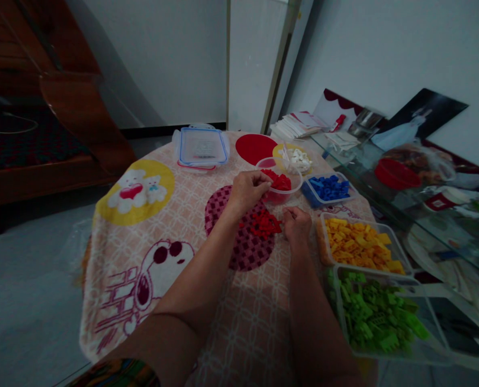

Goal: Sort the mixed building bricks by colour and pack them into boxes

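Observation:
My left hand (250,189) is at the left rim of a round clear bowl (278,198) that holds red pieces (280,181). Its fingers are pinched together; what they hold, if anything, is too small to make out. Below the bowl, a loose heap of red pieces (264,223) lies on the tablecloth's dark pink round patch. Just right of that heap is my right hand (297,223), fingers curled closed, with anything inside them hidden.
Boxes of blue (328,188), yellow (360,244) and green pieces (378,314) line the right side. White pieces (298,160) lie behind the bowl. Lidded containers (204,146) stand at the back left. A cluttered glass table (396,207) adjoins on the right.

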The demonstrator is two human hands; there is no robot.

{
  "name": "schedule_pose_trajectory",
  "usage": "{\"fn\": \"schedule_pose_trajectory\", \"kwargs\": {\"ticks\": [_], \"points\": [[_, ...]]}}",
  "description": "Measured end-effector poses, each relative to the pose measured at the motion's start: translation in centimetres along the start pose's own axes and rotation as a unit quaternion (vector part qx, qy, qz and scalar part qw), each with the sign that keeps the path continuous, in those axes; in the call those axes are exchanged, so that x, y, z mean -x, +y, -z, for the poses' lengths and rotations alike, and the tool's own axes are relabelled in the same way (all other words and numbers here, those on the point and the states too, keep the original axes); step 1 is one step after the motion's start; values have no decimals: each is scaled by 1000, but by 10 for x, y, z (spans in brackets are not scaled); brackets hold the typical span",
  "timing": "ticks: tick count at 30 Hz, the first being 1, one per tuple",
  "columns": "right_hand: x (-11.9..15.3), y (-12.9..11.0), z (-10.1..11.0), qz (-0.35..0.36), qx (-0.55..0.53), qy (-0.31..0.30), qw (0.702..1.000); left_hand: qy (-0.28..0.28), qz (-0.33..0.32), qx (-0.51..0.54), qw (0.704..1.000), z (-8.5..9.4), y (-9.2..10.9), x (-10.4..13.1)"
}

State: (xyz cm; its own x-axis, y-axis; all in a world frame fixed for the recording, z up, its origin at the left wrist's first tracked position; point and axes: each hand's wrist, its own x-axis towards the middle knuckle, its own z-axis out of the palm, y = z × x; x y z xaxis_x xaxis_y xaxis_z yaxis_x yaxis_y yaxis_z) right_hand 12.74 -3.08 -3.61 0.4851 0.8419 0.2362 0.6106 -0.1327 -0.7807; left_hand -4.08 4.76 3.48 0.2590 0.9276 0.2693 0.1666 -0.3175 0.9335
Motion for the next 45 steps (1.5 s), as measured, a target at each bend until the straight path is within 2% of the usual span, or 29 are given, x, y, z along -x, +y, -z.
{"fn": "schedule_pose_trajectory", "kwargs": {"ticks": [4, 10, 18, 20, 22, 25, 29, 33, 36, 39, 45], "points": [[-1, 1, -1, -6, 6, -5, 1000, -93, -27, -135, 986, 10, 2, 4], [-2, 2, -1, 4, 18, -5, 1000, -214, -31, -255, 942, 1, -3, 9], [1, 0, 0, 9, 28, -6, 1000, -256, -9, -371, 893, -13, 3, 16], [1, 0, 0, 13, 31, -5, 999, -264, -19, -367, 892, -11, 4, 15], [1, 0, 0, 17, 32, -5, 999, -269, -32, -328, 905, -8, 4, 14], [0, 0, 0, 18, 32, -9, 999, -252, -43, -206, 944, -5, 8, 11], [-1, 1, -1, 14, 28, -11, 999, -137, -45, -39, 989, -7, 12, 7], [-2, 1, -1, 4, 17, -9, 1000, -5, -32, 63, 998, -14, 8, 3], [-2, 2, -1, 4, 15, -2, 1000, 48, -44, 85, 994, -15, 2, 0], [-1, 3, -1, 8, 8, 2, 1000, 63, -64, 83, 992, -15, -3, -3], [-1, 2, -1, 12, -6, -3, 1000, 13, -91, 77, 993, -19, -8, -5]]}}
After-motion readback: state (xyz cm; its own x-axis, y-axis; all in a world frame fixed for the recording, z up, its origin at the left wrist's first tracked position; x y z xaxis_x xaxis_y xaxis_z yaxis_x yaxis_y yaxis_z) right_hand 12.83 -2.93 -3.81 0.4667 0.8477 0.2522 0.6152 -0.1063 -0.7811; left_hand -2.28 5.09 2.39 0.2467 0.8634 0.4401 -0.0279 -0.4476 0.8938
